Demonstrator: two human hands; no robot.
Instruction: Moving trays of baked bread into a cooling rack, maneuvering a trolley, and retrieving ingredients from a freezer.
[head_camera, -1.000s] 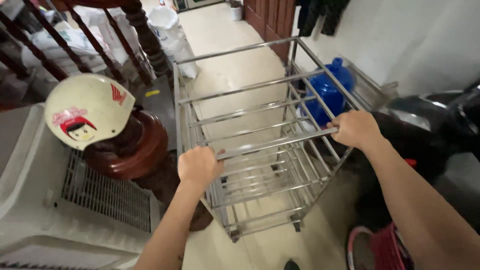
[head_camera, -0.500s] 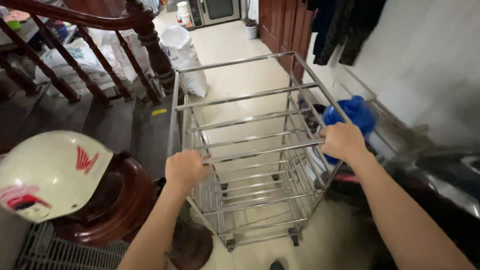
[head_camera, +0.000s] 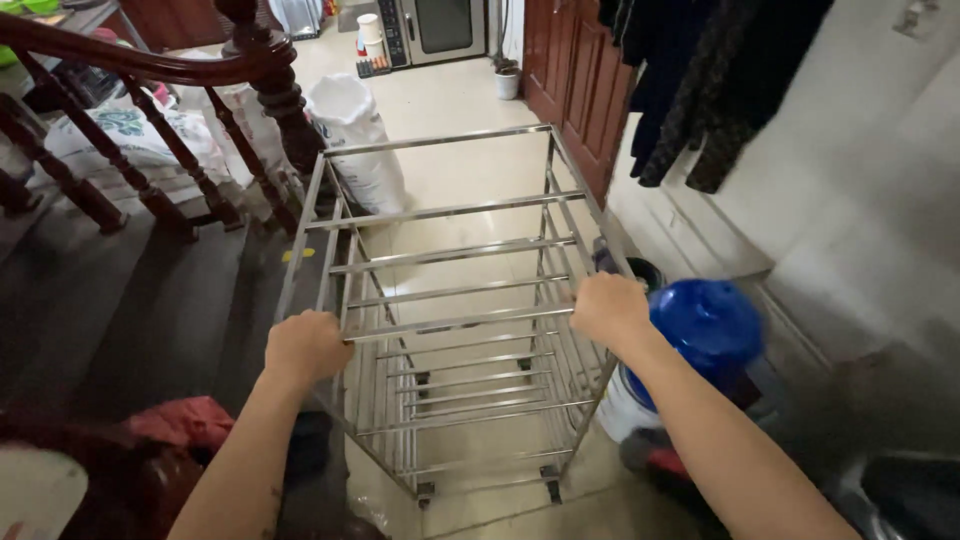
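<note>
Rack (head_camera: 450, 300) rolled forward past stairs | left hand (head_camera: 305, 345) grip: closed on rack rail | right hand (head_camera: 608, 305): same

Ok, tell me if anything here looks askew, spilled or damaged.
Nothing stands out. The metal rack stands upright on its wheels, its bars straight, with the left hand and right hand each closed on a top corner. The white sack and blue jug look intact; no spill shows.

Silver metal rack (head_camera: 450, 300), bright blue lid on a white bucket (head_camera: 705, 325), white sack (head_camera: 355, 130), dark reddish-brown wooden banister (head_camera: 150, 65) and door (head_camera: 570, 80), cream tiled floor (head_camera: 440, 110), dark patterned hanging clothes (head_camera: 700, 80), red cloth (head_camera: 180, 420)
</note>
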